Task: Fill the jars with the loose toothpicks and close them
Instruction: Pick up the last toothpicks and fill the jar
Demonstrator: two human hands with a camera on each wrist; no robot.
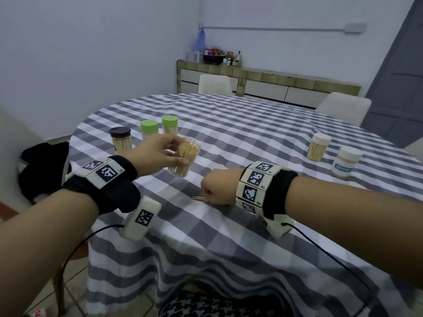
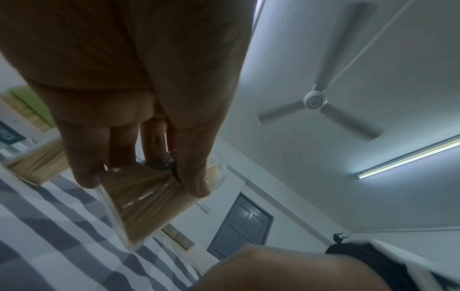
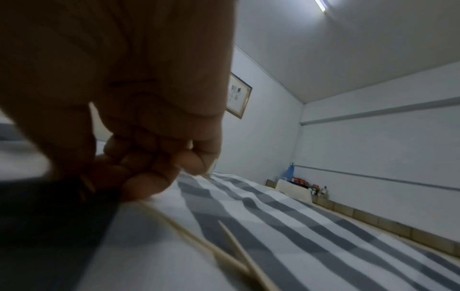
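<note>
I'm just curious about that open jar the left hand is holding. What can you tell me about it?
The open jar is clear, plastic-looking, lidless and packed with pale wooden toothpicks that fan out above its rim. It tilts, held at the checked tablecloth by the left hand, whose fingers and thumb curl round its upper part.

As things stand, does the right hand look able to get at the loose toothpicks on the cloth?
Probably yes: the right hand rests on the tablecloth with its curled fingers at the loose toothpicks; nothing lies between them.
</note>
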